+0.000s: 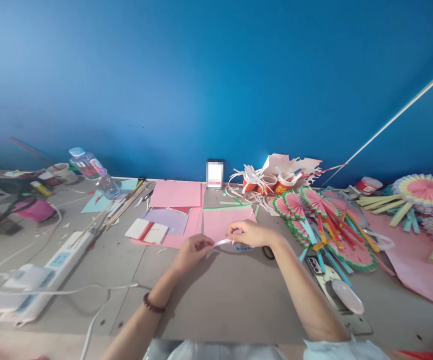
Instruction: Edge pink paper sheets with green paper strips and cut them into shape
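Observation:
Between my two hands stretches a narrow pale pinkish-white strip, held just above the grey table. My left hand, a beaded bracelet on its wrist, pinches the strip's left end. At the other end my right hand is closed, fingers bent at the strip. Below the right fingers shows a curved blue-and-white edge, partly hidden, whose kind I cannot make out. A black loop, like a scissors handle, lies beside the right wrist. Behind the hands is a pink paper sheet with a green edge.
Pink sheets and a white pad lie back left. A power strip with cables and a tilted water bottle are at left. Folded paper fans, paper cups and a phone are at right.

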{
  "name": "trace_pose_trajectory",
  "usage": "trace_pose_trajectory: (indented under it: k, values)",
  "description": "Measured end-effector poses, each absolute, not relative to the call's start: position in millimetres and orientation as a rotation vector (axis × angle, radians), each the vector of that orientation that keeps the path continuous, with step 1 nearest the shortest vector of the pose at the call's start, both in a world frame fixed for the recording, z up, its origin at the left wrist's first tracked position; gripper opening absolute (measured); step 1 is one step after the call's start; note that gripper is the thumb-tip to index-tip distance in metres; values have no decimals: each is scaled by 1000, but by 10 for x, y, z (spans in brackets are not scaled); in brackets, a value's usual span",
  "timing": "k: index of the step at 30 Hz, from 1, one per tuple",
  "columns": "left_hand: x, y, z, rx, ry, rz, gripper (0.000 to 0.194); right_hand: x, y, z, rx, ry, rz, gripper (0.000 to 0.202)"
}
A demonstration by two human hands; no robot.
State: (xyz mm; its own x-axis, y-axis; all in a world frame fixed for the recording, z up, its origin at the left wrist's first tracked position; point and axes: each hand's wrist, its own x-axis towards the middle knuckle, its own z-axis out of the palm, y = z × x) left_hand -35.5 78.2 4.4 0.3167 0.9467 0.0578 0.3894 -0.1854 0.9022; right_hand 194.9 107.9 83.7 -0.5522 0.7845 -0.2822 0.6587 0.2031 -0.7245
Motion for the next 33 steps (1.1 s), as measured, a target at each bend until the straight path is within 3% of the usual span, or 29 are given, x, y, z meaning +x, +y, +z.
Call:
trace_pose_trajectory:
  k: [33]
  values:
    - [-393, 808, 8, 1366, 1008, 886, 38, 2008, 1105, 834, -1478, -2390, 1217, 23]
